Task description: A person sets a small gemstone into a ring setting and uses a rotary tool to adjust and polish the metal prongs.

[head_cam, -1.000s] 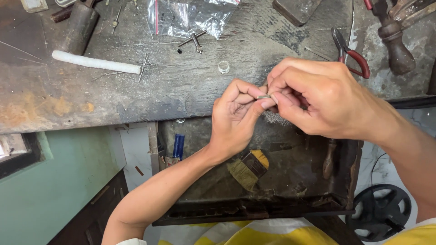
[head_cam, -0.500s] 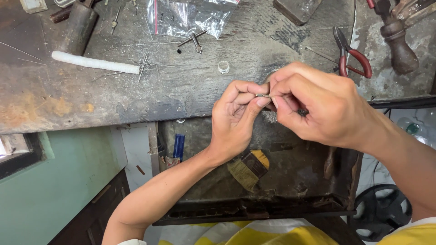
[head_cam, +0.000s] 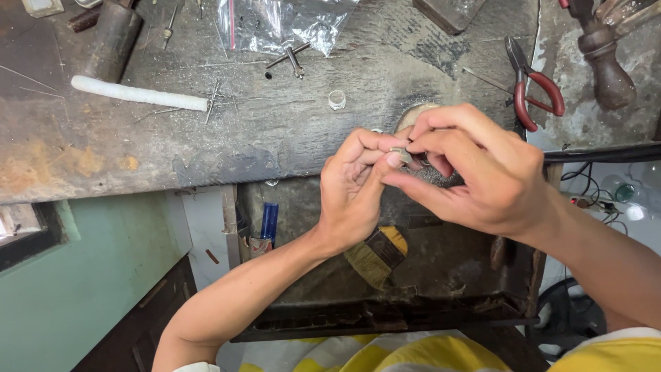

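Above the dark drawer (head_cam: pixel 385 275) at the desk's (head_cam: pixel 206 145) near edge, the left hand (head_cam: pixel 354 189) and right hand (head_cam: pixel 475 172) together pinch a small silver ring (head_cam: pixel 400 154). The fine work on it seems unfinished; red-handled pliers (head_cam: pixel 533 86) lie unused, far right.

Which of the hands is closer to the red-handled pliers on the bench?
Right. The right hand sits just below and left of the red-handled pliers, while the left hand is further left, beyond the right hand.
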